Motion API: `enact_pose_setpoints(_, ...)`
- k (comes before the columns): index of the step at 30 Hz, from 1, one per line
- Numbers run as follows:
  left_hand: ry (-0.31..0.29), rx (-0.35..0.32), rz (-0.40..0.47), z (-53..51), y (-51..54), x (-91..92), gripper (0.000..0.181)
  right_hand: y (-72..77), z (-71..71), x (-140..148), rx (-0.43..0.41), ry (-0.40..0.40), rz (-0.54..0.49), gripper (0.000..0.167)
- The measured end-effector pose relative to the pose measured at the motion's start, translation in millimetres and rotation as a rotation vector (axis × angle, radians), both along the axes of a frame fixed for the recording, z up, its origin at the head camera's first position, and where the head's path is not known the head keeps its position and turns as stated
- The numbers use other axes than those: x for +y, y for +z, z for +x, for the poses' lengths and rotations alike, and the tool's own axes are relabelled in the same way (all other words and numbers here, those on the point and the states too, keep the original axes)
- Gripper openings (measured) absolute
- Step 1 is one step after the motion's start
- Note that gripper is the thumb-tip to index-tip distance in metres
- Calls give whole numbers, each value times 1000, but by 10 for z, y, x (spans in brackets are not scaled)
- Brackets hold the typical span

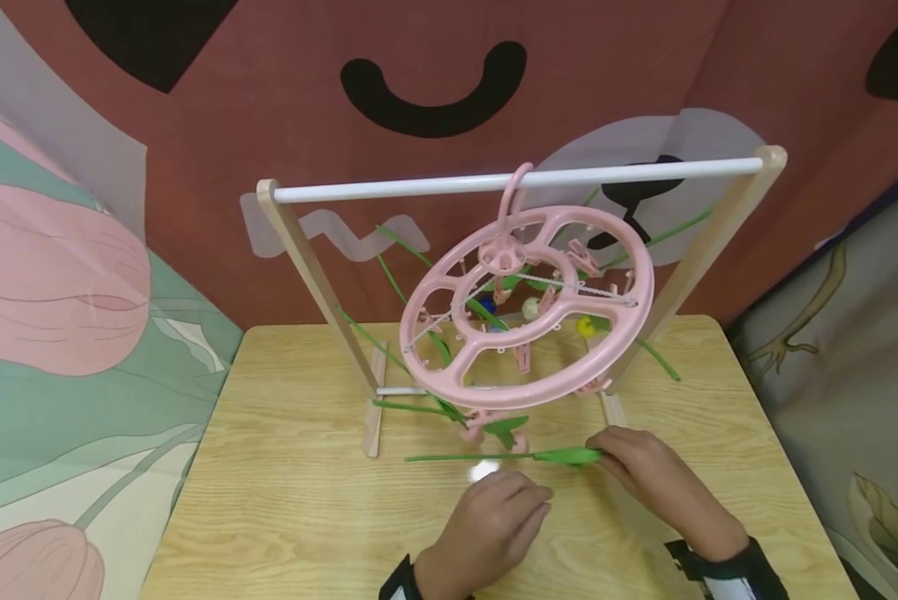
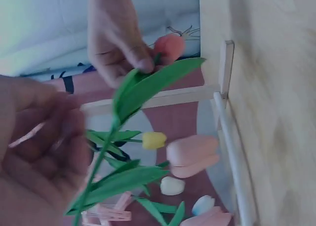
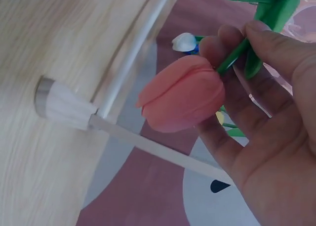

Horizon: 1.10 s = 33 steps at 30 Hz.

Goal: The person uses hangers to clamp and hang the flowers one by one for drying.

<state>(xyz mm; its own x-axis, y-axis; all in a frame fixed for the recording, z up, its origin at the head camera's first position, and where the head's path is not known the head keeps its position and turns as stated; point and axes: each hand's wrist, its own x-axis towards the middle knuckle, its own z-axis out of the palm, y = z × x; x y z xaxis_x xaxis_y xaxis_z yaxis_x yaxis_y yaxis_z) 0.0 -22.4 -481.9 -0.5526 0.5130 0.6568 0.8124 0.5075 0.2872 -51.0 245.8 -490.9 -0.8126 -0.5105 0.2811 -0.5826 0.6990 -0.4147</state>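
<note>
My right hand [image 1: 647, 475] pinches an artificial tulip just below its coral-pink bloom [image 3: 180, 95], between thumb and fingers. Its green leaves [image 1: 569, 456] and thin stem point left, roughly level, above the table. Beside that stem is my left hand [image 1: 494, 529], fingers loosely bent and nothing seen in them. A pink round clip hanger [image 1: 524, 397] hangs just beyond both hands. Other tulips hang head down from its clips, among them a yellow one [image 2: 154, 140], a white one [image 2: 173, 185] and a pink one [image 2: 192, 157]. The head view hides the held bloom behind my right hand.
The hanger's hook sits on the white bar [image 1: 418, 187] of a rack with wooden posts [image 1: 313, 275]. Stems stick out around the ring on several sides. The rack stands on a wood-grain table [image 1: 268, 500], with a printed cloth [image 1: 283, 108] behind it.
</note>
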Motion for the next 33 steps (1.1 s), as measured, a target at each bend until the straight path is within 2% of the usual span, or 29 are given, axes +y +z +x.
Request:
enact_pose_setpoints(4, -1, -308, -41, -67, -77, 55, 25, 35, -4, -38, 16, 30, -48, 31)
enact_pose_setpoints(6, -7, -470, 13, -120, -146, 72, 33, 46, -4, -54, 17, 55, -94, 33)
enact_pose_setpoints(8, -27, -623, 132, -164, -204, 84, 40, 56, -5, -80, 17, 78, -139, 33)
enact_pose_setpoints(9, -41, -678, 215, -180, -231, 90, 42, 62, -3, -97, 12, 85, -159, 34)
enact_pose_setpoints(11, -86, -762, 411, -203, -266, 115, 43, 67, 2, -142, -6, 94, -201, 35)
enact_pose_setpoints(12, -110, -780, 501, -211, -271, 131, 43, 64, 5, -167, -11, 96, -215, 36)
enact_pose_setpoints(13, -131, -778, 587, -215, -276, 153, 41, 57, 7, -194, -13, 98, -230, 38)
enact_pose_setpoints(16, -184, -688, 762, -228, -295, 209, 31, 34, 14, -282, -13, 129, -276, 40)
enact_pose_setpoints(18, -194, -617, 821, -234, -310, 227, 28, 24, 13, -334, -12, 153, -294, 40)
enact_pose_setpoints(20, -197, -573, 860, -236, -325, 227, 25, 31, 5, -371, 0, 167, -293, 41)
enact_pose_setpoints(22, -203, -572, 895, -238, -329, 219, 23, 58, -8, -383, 29, 149, -264, 46)
enact_pose_setpoints(24, -211, -570, 907, -244, -333, 206, 22, 103, -24, -366, 64, 115, -237, 53)
enact_pose_setpoints(28, -222, -533, 889, -282, -332, 176, 22, 220, -72, -279, 150, 26, -235, 52)
enact_pose_setpoints(31, -218, -484, 830, -325, -331, 160, 24, 318, -108, -214, 167, -11, -352, 34)
enact_pose_setpoints(33, -192, -435, 774, -351, -332, 154, 24, 393, -133, -197, 148, 2, -479, 42)
